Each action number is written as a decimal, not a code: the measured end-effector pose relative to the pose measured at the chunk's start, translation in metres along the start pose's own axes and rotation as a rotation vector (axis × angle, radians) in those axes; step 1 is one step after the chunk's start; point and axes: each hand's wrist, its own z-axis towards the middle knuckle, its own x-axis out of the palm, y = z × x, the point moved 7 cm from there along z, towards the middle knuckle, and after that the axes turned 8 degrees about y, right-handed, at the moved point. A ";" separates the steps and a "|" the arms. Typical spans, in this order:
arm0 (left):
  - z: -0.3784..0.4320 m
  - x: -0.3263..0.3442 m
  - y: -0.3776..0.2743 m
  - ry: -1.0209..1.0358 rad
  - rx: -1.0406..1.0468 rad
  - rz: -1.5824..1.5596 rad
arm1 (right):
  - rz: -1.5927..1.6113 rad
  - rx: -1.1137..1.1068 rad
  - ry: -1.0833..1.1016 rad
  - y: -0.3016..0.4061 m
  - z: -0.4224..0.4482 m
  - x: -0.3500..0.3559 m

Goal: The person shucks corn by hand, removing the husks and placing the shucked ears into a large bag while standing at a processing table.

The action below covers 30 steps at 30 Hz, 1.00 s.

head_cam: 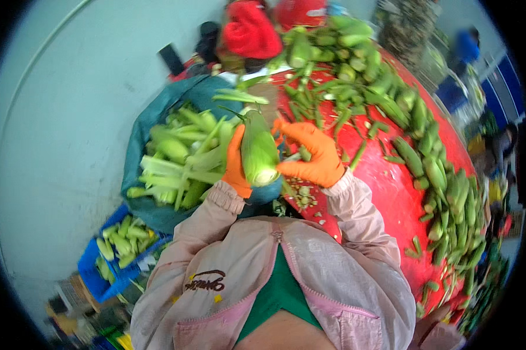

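Note:
My left hand (pixel 234 164), in an orange rubber glove, grips an ear of corn (pixel 259 148) in its green husk. The cut stalk end of the ear faces me and its tip points away. To the right, my right hand (pixel 313 155), gloved alike, has thumb and fingers spread apart. Its thumb tip is close to the stalk end; whether it touches, I cannot tell. Beneath and left of my left hand, a teal sack (pixel 142 131) stands with its mouth wide, full of husk leaves (pixel 175 173) and some ears.
A red table (pixel 385 188) curves along the right, bearing a long pile of husked-on corn ears (pixel 458 197) and scattered stalk trimmings (pixel 307 96). A blue crate (pixel 90 267) with corn stands lower left. Across the table is a person in a red hat (pixel 250 30).

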 end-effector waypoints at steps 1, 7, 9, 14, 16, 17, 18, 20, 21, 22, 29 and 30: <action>-0.007 -0.008 -0.016 0.037 0.023 -0.058 | -0.131 -0.107 0.131 0.012 0.011 0.023; -0.062 -0.047 -0.083 -0.049 0.200 -0.056 | -0.163 -0.246 0.206 0.021 0.057 0.123; -0.078 -0.054 -0.101 -0.061 0.252 -0.052 | -0.231 -0.263 0.174 0.030 0.068 0.144; -0.108 -0.078 -0.129 0.080 0.369 -0.124 | -0.347 -0.301 0.087 0.035 0.089 0.190; -0.116 -0.083 -0.138 0.045 0.348 -0.121 | -0.364 -0.275 0.041 0.037 0.095 0.203; -0.120 -0.085 -0.142 0.028 0.336 -0.121 | -0.384 -0.264 0.034 0.038 0.099 0.208; -0.123 -0.084 -0.147 0.015 0.325 -0.136 | -0.407 -0.250 0.029 0.038 0.104 0.211; -0.129 -0.081 -0.157 -0.011 0.302 -0.165 | -0.369 -0.216 0.030 0.039 0.114 0.219; -0.132 -0.081 -0.162 -0.021 0.307 -0.160 | -0.375 -0.212 0.037 0.041 0.119 0.223; -0.136 -0.081 -0.167 -0.031 0.313 -0.154 | -0.380 -0.209 0.044 0.043 0.124 0.227; -0.163 -0.073 -0.172 0.126 0.187 -0.106 | -0.309 0.083 -0.041 0.010 0.166 0.230; -0.169 -0.075 -0.167 0.001 0.169 -0.146 | -0.263 0.178 -0.083 -0.008 0.173 0.225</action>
